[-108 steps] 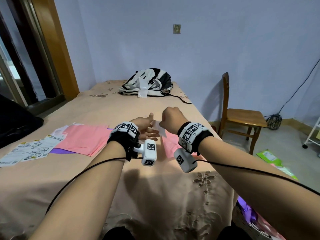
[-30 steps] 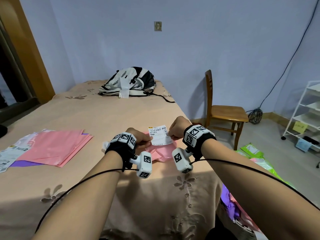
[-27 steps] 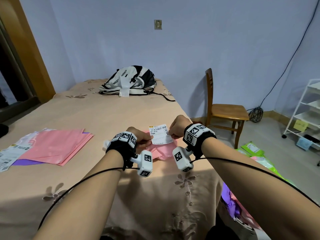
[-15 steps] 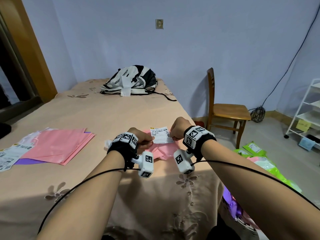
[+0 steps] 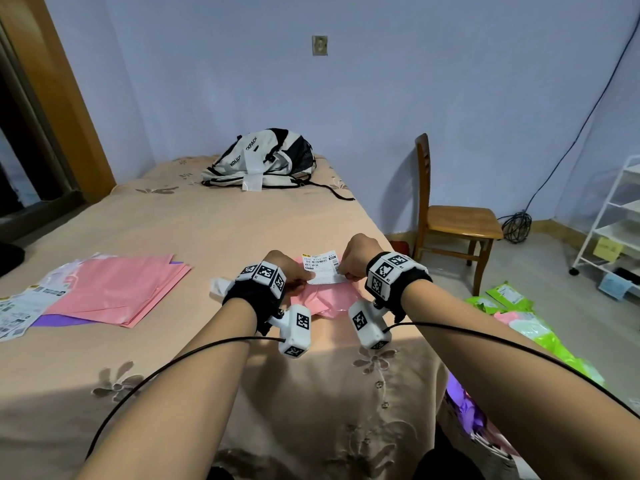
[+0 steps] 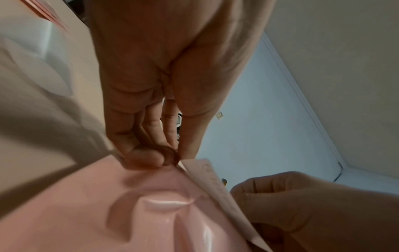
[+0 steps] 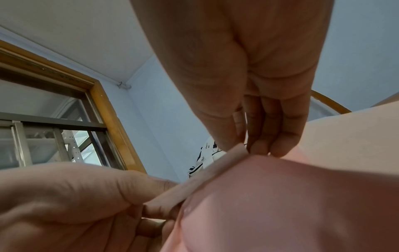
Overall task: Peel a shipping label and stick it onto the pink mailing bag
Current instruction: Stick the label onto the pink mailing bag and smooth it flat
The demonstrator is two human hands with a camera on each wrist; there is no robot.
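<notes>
**A:** What's nearest on my feed?

**B:** I see both forearms reaching out over the peach embroidered bedspread [image 5: 180, 237], each wrist strapped with a black band carrying white tag-marked blocks. Just beyond them, my left hand [image 5: 289, 271] pinches the left edge of the small white printed shipping label [image 5: 322, 270] between thumb and curled fingers. My right hand [image 5: 356, 258] pinches the right edge the same way, fist-like from above. The hands are apart, with the label stretched between them.

**A:** And the bag?

**B:** The crumpled glossy pink mailing bag [image 5: 323, 301] lies on the bedspread directly under the label, at 12 o'clock from my wrists. On the left wrist camera the label's lower edge [image 6: 218, 191] sits right at the bag's surface [image 6: 151, 221], and the left fingertips [image 6: 146, 156] press down there. I can't tell whether it has stuck yet.

**A:** Anything further out?

**B:** At 9 o'clock, a flat stack of pink mailers [image 5: 117, 289] over a purple sheet, with printed label sheets [image 5: 20, 310] beside it. At 12 o'clock, far end of the bed, a black-and-white backpack [image 5: 263, 161]. At 2 o'clock, a wooden chair [image 5: 450, 220] by the blue wall; at 3 o'clock, green bags [image 5: 512, 306] on the floor and a white shelf rack [image 5: 620, 216].
</notes>
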